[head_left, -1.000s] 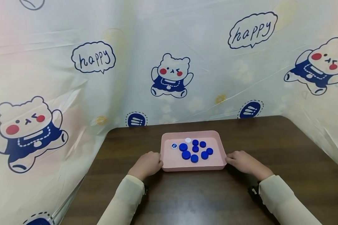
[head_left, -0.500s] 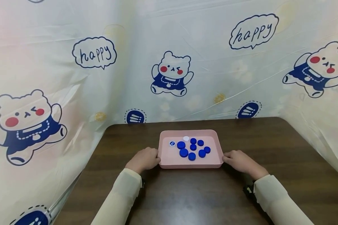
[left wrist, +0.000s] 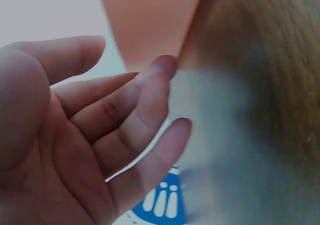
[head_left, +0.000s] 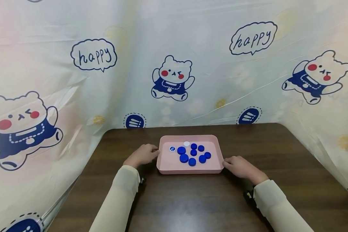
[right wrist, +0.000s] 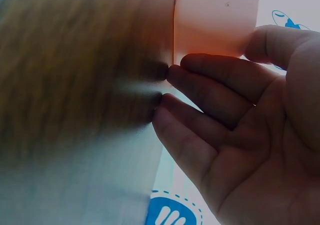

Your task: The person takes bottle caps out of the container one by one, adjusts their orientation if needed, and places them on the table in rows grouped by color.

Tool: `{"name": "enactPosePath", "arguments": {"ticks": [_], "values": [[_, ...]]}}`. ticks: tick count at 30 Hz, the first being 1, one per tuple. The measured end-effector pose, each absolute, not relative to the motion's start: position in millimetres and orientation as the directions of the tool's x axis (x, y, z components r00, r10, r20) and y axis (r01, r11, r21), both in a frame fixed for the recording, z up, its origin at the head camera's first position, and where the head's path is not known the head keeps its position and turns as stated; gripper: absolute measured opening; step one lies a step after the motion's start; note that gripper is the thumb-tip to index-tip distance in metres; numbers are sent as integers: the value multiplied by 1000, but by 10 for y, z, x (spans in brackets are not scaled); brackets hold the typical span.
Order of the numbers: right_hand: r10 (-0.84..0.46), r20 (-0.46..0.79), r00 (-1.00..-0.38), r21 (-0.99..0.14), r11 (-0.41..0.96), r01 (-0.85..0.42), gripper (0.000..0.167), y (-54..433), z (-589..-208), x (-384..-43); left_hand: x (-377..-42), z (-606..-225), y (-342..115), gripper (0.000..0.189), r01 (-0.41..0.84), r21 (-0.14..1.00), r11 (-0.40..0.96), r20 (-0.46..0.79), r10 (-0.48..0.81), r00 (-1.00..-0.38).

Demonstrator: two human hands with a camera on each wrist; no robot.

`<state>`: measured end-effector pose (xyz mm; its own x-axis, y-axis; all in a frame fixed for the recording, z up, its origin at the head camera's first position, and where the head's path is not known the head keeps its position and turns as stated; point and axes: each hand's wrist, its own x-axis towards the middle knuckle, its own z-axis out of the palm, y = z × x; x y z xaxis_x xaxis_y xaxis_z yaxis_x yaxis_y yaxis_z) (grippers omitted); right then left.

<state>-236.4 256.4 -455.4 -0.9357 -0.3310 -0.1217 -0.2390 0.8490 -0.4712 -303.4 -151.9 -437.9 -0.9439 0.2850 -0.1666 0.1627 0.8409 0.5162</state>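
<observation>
A shallow pink tray (head_left: 177, 167) lies on the brown table with several blue bottle caps (head_left: 184, 158) inside. A white cap (head_left: 187, 144) sits near its back wall, and a blue-and-white patterned cap (head_left: 172, 149) toward its left. My left hand (head_left: 142, 154) is at the tray's left side, fingers loosely bent; in the left wrist view its thumb (left wrist: 80, 57) stands clear of the pink wall while fingertips lie close to it. At the front right corner, my right hand (head_left: 241, 167) holds the tray, thumb (right wrist: 262, 45) at the rim and fingers along the lower wall.
The dark wooden tabletop (head_left: 174, 199) stretches in front of the tray and to both sides. A pale curtain (head_left: 203, 106) printed with bears and "happy" bubbles hangs behind the table and along both sides.
My left hand has loosened from the tray's left edge and shifted slightly farther back. The right hand stays at the right corner. The view has shifted slightly; the caps keep their arrangement.
</observation>
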Motion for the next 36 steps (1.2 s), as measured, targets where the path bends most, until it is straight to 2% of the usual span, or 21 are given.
{"name": "enactPosePath", "arguments": {"ticks": [17,21,29,36], "values": [[-313,-137,-940,-462,859,-219,39,2536,-4548,-2389,-3471,-4422,-1511,44,110,661,743,-141,266,-954],[-317,-148,-937,-446,867,-223,40,2547,-4541,-2387,-3485,-4550,-1543,48,41,748,662,-185,267,-946],[-292,-132,-947,-455,867,-204,39,2548,-4529,-2402,-3538,-4784,-1647,50,-51,914,404,-178,285,-942],[-303,-134,-943,-459,863,-212,37,2534,-4550,-2356,-3547,-4916,-1657,63,-71,920,385,-196,294,-935]]}}
